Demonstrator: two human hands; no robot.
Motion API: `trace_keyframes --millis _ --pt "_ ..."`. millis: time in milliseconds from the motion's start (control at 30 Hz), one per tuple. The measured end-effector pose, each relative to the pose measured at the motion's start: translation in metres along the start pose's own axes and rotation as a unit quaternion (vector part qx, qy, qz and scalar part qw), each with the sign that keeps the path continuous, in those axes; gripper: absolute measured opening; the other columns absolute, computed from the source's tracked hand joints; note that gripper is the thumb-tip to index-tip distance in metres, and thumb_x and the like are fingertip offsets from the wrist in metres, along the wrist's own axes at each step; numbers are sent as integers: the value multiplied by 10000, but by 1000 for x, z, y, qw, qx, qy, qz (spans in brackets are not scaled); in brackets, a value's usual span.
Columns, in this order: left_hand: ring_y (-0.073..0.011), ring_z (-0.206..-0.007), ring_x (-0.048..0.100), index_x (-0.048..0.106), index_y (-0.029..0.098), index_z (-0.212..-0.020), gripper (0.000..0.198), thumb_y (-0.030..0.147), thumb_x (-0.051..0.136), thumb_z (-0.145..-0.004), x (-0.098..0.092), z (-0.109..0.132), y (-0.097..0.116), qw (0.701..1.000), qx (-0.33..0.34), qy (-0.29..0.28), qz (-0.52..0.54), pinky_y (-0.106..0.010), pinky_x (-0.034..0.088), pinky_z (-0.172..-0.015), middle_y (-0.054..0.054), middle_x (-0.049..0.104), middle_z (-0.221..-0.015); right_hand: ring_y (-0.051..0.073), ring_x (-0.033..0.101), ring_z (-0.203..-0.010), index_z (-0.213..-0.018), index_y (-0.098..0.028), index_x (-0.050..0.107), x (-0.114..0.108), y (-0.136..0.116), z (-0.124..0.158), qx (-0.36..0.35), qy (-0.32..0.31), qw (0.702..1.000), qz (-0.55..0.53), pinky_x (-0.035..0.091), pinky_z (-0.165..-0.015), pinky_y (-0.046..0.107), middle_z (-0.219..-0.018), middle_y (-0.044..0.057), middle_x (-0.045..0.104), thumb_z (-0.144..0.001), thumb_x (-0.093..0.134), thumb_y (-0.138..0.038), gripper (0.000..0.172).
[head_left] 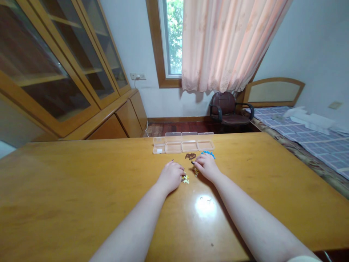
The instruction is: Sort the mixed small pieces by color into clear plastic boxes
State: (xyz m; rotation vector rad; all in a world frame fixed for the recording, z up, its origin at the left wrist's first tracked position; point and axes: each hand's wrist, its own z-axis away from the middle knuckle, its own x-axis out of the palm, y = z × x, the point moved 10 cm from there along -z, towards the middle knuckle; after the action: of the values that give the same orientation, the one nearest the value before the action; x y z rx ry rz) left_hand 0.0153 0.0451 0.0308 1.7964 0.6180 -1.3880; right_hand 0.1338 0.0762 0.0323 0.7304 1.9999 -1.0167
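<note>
My left hand (171, 175) rests on the wooden table (81, 189) with fingers curled, touching a small pile of yellowish beads (186, 179). My right hand (207, 166) lies beside it, fingers pinched on a small dark bead (192, 162). A pile of brown beads (190, 156) and a pile of blue beads (208, 153) lie just beyond the hands. Behind those stands a row of several small clear plastic boxes (182, 145) with their lids open.
A wooden cabinet (68, 83) with glass doors lines the left wall. Past the table's far edge are a dark armchair (227, 109) and a window with a pink curtain (226, 43). A bed (308, 134) stands at right.
</note>
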Motion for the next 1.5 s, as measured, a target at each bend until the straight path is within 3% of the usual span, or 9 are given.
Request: trace_keyframes --millis 133,467,700,867,1067,1167,1300,1400,1500 --pt "-206 -1023 581 735 281 -925 281 129 548 -779 1 0 3 1000 11 -6 3 -482 277 -1068 -28 709 -1019 171 519 -780 -658 -229 713 -1 -11 2 -37 -19 999 -20 320 -804 365 -837 27 703 -927 473 -311 370" --pt "-203 -1030 577 742 278 -902 281 133 531 -786 -2 0 1 1000 -2 12 17 -455 291 -1075 -28 697 -1042 200 538 -888 -709 -242 726 2 -14 3 -37 -39 999 -3 323 -866 407 -1016 35 702 -905 507 -300 299" --pt "-229 -1157 511 696 290 -1033 322 150 511 -809 5 1 4 1000 -2 -11 5 -513 244 -1097 -39 654 -1154 215 570 -932 -1027 -220 687 -2 -7 1 -26 -19 999 -31 347 -900 388 -995 71 703 -852 586 -309 221" --pt "-243 -1261 427 599 263 -1206 389 189 492 -840 9 1 -4 999 -36 -8 -7 -511 239 -1104 -85 520 -1343 181 557 -749 -831 -210 707 -5 -16 3 -51 -36 997 -54 364 -760 320 -713 42 671 -916 480 -303 260" --pt "-240 -1236 456 630 243 -1150 362 158 491 -826 5 0 -18 996 -80 37 8 -513 235 -1109 -79 557 -1303 141 473 -598 -570 -187 627 1 -23 8 -80 -78 991 -73 323 -660 281 -528 7 545 -932 449 -348 434" --pt "-245 -1217 476 647 230 -1119 349 149 477 -826 1 1 -23 993 -100 53 11 -514 255 -1100 -81 583 -1269 149 477 -626 -639 -195 671 5 -24 8 -81 -99 990 -64 319 -670 289 -551 10 569 -922 473 -356 381" --pt "-239 -1202 491 654 231 -1105 349 141 481 -816 -1 2 -23 992 -107 61 16 -507 262 -1100 -71 600 -1250 185 519 -757 -917 -237 725 7 -18 5 -42 -97 993 -47 334 -737 322 -720 36 665 -900 514 -336 234" --pt "-240 -1208 488 656 238 -1099 344 146 485 -815 3 1 -23 993 -104 50 19 -510 265 -1097 -63 598 -1255 215 533 -895 -1075 -254 683 5 -13 4 -23 -79 996 -47 340 -830 366 -921 53 701 -876 548 -313 247" --pt "-238 -1209 489 657 242 -1095 340 150 484 -817 5 1 -23 994 -100 47 20 -510 259 -1099 -60 603 -1249 216 545 -909 -1074 -216 676 -3 -7 2 -5 -38 997 -59 357 -848 364 -947 73 700 -893 518 -322 263"
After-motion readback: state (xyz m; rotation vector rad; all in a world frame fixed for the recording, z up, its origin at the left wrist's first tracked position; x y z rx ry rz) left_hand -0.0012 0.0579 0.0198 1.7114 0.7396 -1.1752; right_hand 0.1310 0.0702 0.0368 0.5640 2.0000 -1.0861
